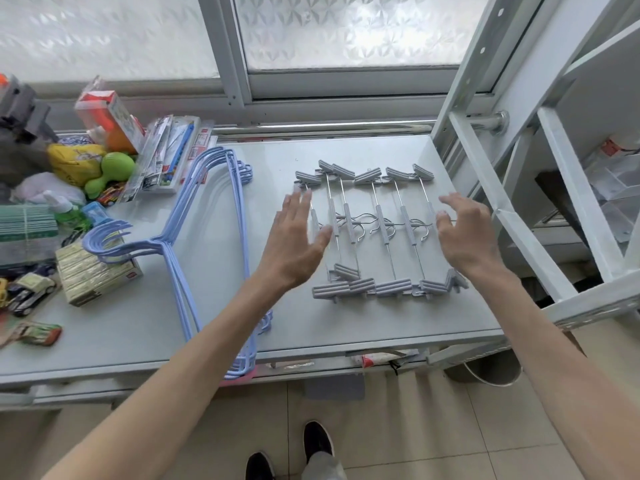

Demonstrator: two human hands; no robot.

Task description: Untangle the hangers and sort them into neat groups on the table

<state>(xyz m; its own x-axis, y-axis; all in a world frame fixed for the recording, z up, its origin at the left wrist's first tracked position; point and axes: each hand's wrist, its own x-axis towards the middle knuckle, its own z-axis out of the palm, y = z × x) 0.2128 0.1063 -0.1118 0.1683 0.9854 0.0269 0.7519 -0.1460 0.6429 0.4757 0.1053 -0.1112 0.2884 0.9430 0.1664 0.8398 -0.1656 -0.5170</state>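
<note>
Several grey clip hangers [377,230] with metal rods and hooks lie side by side on the right half of the pale table [145,327]. A stack of blue wire hangers [204,244] lies to their left, hooks pointing left, one end sticking out over the table's front edge. My left hand [294,237] hovers spread over the left edge of the clip hangers, holding nothing. At the right edge of that row, my right hand [464,233] is spread with fingers curled and is also empty.
Clutter fills the table's left side: a box [93,275] under the blue hooks, toy cars [27,292], a green toy [107,171], packets [169,154]. A white metal frame [540,188] stands close on the right. A window sits behind, and a metal bucket [485,372] is on the floor.
</note>
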